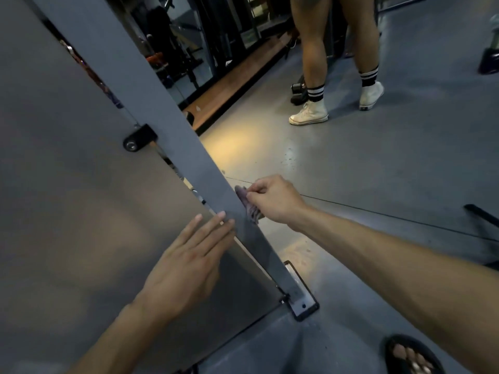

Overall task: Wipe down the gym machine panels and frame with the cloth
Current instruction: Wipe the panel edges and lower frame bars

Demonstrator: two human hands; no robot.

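Observation:
A grey metal frame post (167, 125) of the gym machine runs diagonally from the top left down to a bolted foot plate (302, 303). Beside it on the left is a large smooth grey panel (67, 211). My right hand (275, 201) grips a small purplish striped cloth (249, 206) and holds it against the right edge of the post. My left hand (189, 263) lies flat with straight fingers on the panel, its fingertips reaching the post.
A person in white sneakers and striped socks (310, 103) stands on the grey floor beyond the post. Dark racks and a wooden platform (232, 98) lie at the back. My sandalled foot (410, 357) is at the bottom right. A black bracket (139, 137) sits on the panel.

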